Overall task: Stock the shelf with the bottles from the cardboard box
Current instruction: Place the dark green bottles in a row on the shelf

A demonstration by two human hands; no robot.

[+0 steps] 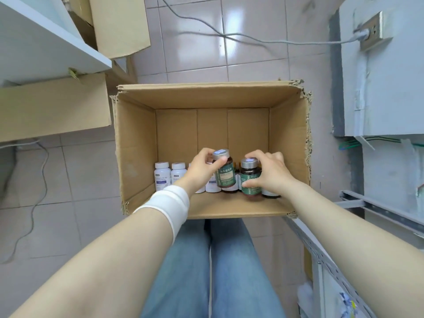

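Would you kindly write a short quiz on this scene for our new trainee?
1. True or false: the left hand is empty.
2. The right hand grips a brown bottle whose label is: A white, B green, C red.
3. Fill in: the white bottles stand toward the ___ side of the cardboard box.
Key: 1 false, it holds a second brown bottle; 2 B; 3 left.

Left wrist: a wide white elastic fabric wristband [169,205], smooth and snug, sits just behind the left hand [202,167].
Left forearm: bare above the band.
Right arm: bare from the right hand [268,171] to the frame's edge.
Legs: light blue denim jeans [229,271], loose-cut, with a dark gap between the two legs.
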